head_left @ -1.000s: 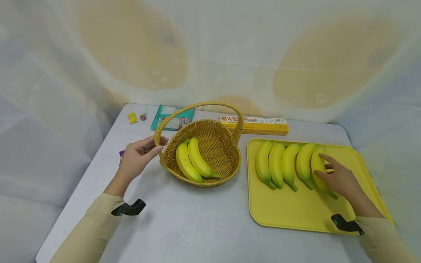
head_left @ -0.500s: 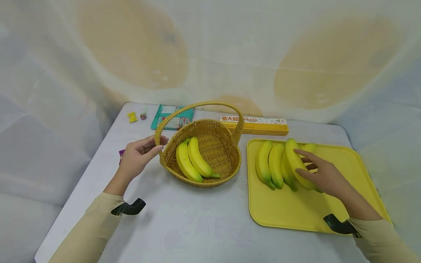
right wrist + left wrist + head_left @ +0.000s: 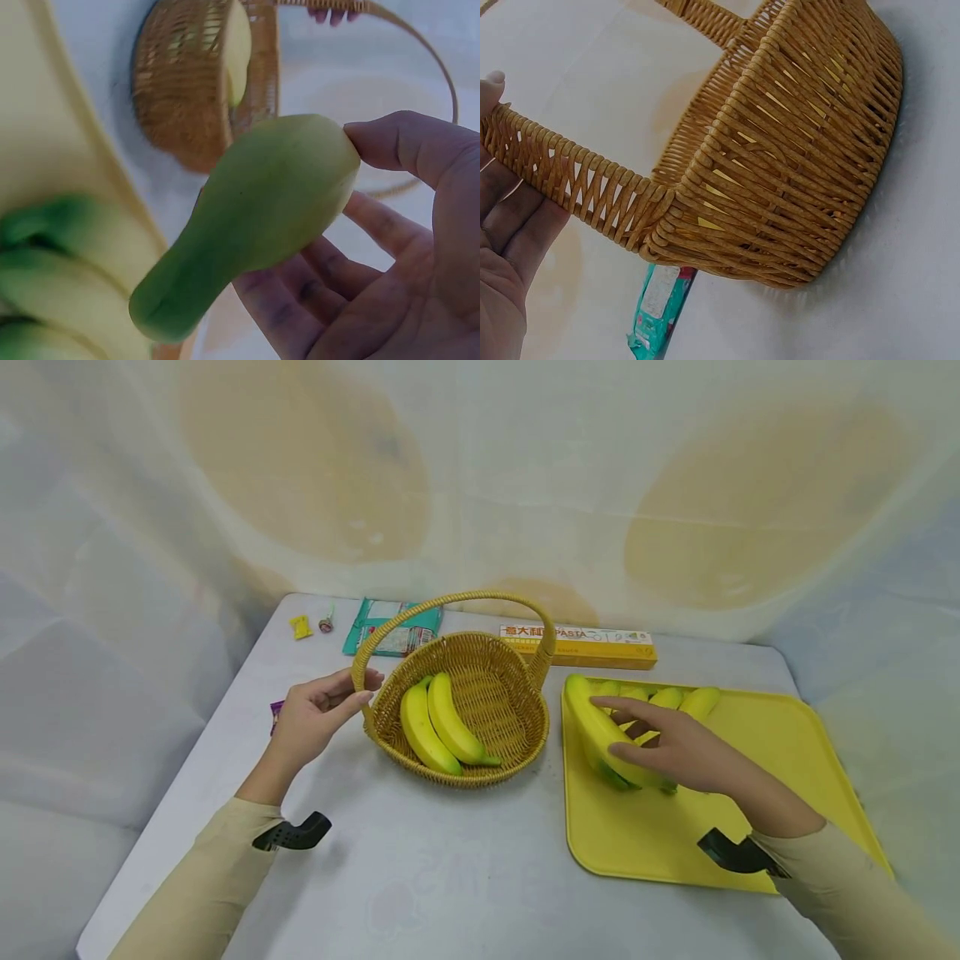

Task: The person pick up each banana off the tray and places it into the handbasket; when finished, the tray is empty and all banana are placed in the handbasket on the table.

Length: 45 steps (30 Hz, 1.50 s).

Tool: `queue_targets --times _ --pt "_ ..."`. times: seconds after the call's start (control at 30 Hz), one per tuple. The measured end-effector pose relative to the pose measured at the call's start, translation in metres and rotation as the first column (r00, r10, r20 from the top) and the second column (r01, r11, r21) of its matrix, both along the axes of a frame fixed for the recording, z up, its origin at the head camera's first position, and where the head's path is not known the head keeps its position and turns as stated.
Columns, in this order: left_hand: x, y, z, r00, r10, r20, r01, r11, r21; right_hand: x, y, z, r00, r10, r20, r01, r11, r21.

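Observation:
My left hand (image 3: 311,714) grips the handle of a woven wicker basket (image 3: 498,710) at its left side, thumb in front and fingers behind. Two bananas (image 3: 450,727) lie side by side in the basket's left half. With my right hand (image 3: 686,747) I pinch a banana (image 3: 596,722) between thumb and fingers, raised over the left part of a yellow tray (image 3: 712,852). In the right wrist view the held banana (image 3: 262,191) shows its green end toward the camera. Several more bananas (image 3: 701,702) lie in a row on the tray, partly hidden by my hand.
Behind the basket are a teal packet (image 3: 412,631) and a yellow pasta box (image 3: 600,652). A yellow wrapped sweet (image 3: 301,627) and a lollipop (image 3: 326,624) lie at the back left. A purple wrapper (image 3: 276,713) shows beside my left wrist. Pale curtains surround the white table (image 3: 420,877).
My right hand has lifted the rightmost banana off the tray and carried it left over the other bananas. My left hand stays on the basket handle.

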<state>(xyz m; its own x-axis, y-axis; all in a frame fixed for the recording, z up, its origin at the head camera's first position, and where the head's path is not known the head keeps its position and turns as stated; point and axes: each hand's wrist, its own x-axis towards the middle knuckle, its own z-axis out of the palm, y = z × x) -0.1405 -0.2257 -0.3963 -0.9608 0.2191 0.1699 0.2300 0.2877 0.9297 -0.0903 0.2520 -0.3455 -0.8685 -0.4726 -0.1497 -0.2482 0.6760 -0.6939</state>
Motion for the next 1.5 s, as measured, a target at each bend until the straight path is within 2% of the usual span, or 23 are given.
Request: queue_targets --times 0.17,0.33,0.57,0.77,1.1,1.23,1.5 --pt "-0.001 0.0 0.0 1.0 -0.007 -0.002 0.007 1.0 0.007 -0.015 -0.022 0.002 0.995 0.094 0.038 -0.092 0.995 -0.039" --pt "-0.002 0.001 0.0 1.0 -0.012 -0.009 0.012 1.0 0.011 -0.035 -0.047 0.002 0.985 0.139 0.102 -0.138 0.99 -0.017" --pt "-0.003 0.001 0.0 1.0 -0.008 0.003 0.008 1.0 0.009 -0.064 -0.084 -0.002 0.96 0.117 0.253 -0.116 0.993 -0.022" --pt "-0.002 0.001 0.0 1.0 -0.006 0.008 0.006 1.0 0.003 -0.088 -0.112 -0.012 0.952 0.099 0.291 -0.1 0.995 -0.011" --pt "-0.002 0.001 0.001 1.0 -0.005 0.001 0.005 1.0 -0.009 -0.115 -0.144 -0.038 0.956 0.086 0.282 -0.095 0.995 0.017" --pt "-0.002 0.001 0.0 1.0 -0.001 0.006 0.001 1.0 -0.009 -0.121 -0.154 -0.048 0.956 0.081 0.281 -0.096 0.994 0.042" --pt "0.0 0.0 0.0 1.0 0.0 0.008 0.0 1.0 0.005 -0.124 -0.169 -0.064 0.967 0.097 0.234 -0.137 0.977 0.16"
